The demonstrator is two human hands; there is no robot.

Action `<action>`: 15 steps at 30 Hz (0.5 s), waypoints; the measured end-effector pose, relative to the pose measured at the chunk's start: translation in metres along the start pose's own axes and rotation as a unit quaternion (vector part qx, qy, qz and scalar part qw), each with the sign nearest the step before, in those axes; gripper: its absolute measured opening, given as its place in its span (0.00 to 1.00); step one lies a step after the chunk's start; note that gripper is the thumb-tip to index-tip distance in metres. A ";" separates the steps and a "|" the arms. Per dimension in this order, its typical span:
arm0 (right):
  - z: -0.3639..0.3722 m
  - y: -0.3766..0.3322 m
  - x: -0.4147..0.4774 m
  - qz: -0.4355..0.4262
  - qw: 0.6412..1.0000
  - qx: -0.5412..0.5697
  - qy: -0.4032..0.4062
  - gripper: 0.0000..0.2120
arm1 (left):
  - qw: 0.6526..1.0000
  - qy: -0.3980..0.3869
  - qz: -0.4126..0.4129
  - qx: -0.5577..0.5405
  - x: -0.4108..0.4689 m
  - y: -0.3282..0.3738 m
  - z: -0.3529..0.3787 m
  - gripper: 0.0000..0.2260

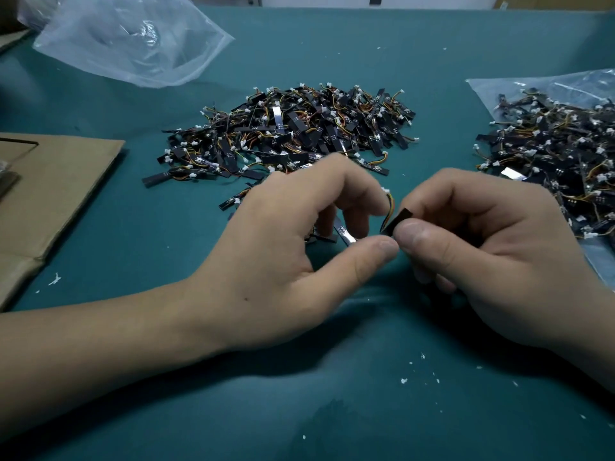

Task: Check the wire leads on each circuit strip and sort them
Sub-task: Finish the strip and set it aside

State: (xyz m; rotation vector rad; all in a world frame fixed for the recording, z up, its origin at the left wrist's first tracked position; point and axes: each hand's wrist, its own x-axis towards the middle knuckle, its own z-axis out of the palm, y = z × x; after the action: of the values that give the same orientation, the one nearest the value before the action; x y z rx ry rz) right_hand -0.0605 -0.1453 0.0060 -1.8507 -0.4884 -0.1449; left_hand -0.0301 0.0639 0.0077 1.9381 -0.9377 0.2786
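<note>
Fingers (419, 237) of the right hand (492, 254) pinch a black circuit strip (399, 219) over the worktop (332, 410). The left hand (283, 247) grips its wire leads (390, 207). Bare cloth lies nearer, a strip pile (293, 134) beyond, cardboard (56, 194) left and bagged strips (549, 144) right.

In the middle of the frame the right hand (482, 257) pinches a small black circuit strip (397, 222) between thumb and forefinger. Its coloured wire leads (389, 207) rise against the curled forefinger of the left hand (293, 247); whether that hand grips them cannot be told. Above lies a central heap of strips (289, 134) on the teal table (332, 394). Another heap (549, 151) lies on a plastic bag (492, 91) at the right edge.
</note>
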 end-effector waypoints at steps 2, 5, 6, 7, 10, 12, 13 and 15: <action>0.000 0.000 -0.001 -0.001 1.000 -0.002 -0.002 0.07 | 1.000 -0.003 0.003 0.000 -0.001 -0.004 0.001 0.07; 0.000 -0.001 -0.001 -0.004 0.999 -0.039 -0.008 0.07 | 1.000 0.002 -0.006 -0.010 -0.003 -0.011 0.005 0.05; 0.000 -0.001 -0.001 -0.006 0.999 -0.047 -0.009 0.07 | 1.000 0.004 -0.002 -0.005 -0.003 -0.013 0.006 0.05; 0.000 -0.002 -0.001 -0.009 0.999 -0.049 -0.007 0.07 | 1.000 0.004 0.002 -0.005 -0.003 -0.013 0.006 0.05; 0.000 -0.002 -0.001 -0.012 0.999 -0.043 -0.003 0.07 | 1.000 0.001 -0.005 -0.013 -0.003 -0.015 0.007 0.05; 0.000 -0.002 -0.001 -0.013 0.999 -0.040 -0.002 0.06 | 0.999 0.000 -0.031 -0.014 -0.005 -0.013 0.008 0.07; 0.000 -0.002 -0.001 -0.013 0.999 -0.038 -0.001 0.06 | 0.999 0.000 -0.042 -0.015 -0.005 -0.012 0.008 0.07; 0.000 -0.001 0.000 -0.011 0.999 -0.036 -0.003 0.06 | 0.999 -0.003 -0.046 -0.015 -0.005 -0.007 0.007 0.07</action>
State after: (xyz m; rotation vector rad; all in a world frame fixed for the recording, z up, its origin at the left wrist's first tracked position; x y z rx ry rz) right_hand -0.0614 -0.1446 0.0070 -1.9171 -0.5141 -0.1744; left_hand -0.0294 0.0625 -0.0033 1.9486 -0.8503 0.2042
